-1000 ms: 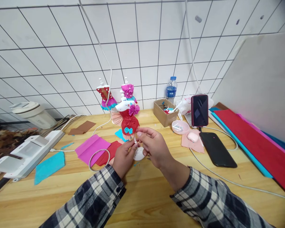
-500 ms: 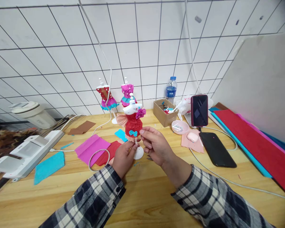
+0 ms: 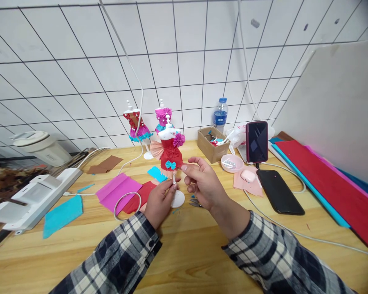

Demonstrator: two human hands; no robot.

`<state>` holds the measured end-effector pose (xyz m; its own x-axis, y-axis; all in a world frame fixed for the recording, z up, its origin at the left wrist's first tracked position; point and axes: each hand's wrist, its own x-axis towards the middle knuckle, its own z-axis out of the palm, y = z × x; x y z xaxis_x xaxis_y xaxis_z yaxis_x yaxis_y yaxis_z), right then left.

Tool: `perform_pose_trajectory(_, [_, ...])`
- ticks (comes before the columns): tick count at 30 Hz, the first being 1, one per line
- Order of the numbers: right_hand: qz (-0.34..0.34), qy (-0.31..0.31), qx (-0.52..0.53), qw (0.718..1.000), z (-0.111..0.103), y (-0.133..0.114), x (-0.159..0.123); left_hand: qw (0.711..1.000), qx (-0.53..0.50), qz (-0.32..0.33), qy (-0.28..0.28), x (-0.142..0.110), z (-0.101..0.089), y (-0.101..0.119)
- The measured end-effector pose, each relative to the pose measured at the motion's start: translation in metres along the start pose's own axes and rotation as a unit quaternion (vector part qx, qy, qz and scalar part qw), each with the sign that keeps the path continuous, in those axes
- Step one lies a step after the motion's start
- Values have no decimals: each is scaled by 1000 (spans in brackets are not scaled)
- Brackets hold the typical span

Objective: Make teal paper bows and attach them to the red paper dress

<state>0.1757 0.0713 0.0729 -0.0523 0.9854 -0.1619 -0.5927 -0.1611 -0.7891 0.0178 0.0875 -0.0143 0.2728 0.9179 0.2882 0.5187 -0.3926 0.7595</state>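
Basically, mini dress form (image 3: 171, 152) in red is mid-adjustment, I'd judge: skirt edge near the blue bow (image 3: 171, 165) is prob. being tweaked or smoothed. Next move, imo, calls for a light fingertip touch on the hem w/ the stem (image 3: 174, 178) steady, since thin paper could crease or tear. Form is approx. upright, between the hands & mostly above them; can't tell if its white base (image 3: 178, 199) sits on the table (image 3: 184, 257) or a bit off it. L hand (image 3: 161, 200) is clamped on the stem below the skirt; R hand (image 3: 205, 181) has thumb + index at the skirt's edge, other fingers loosely curled; can't tell if they're pinching paper or only touching. Scissors (image 3: 195, 202) lie partly hidden by R hand, near the base. Magenta sheet (image 3: 116, 190) & red sheet (image 3: 142, 195) are L of the L hand. Further out: two dressed forms behind, cardboard box (image 3: 212, 150) & pink dish (image 3: 232, 163) back R, then black phone (image 3: 281, 192).
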Motion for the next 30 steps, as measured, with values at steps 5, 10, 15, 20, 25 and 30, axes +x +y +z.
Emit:
perform_pose_trajectory(5, [18,-28,54,998,-2,3,2,1000,7,7,8,0,0,1])
perform_pose_trajectory(10, [-38,11,17,999,-1,6,3,1000,16,9,15,-2,0,3])
perform_pose_trajectory(15, [36,38,31,998,1,14,0,1000,-8,6,25,-1,1,3])
perform_pose_trajectory(20, [136,-17,50,989,3,19,-2,998,36,26,42,0,0,4])
perform_pose_trajectory(25, [156,-1,105,982,3,21,-4,997,55,30,54,1,-1,6])
perform_pose_trajectory(30, [95,4,63,993,3,24,-7,998,41,24,41,1,-2,8])
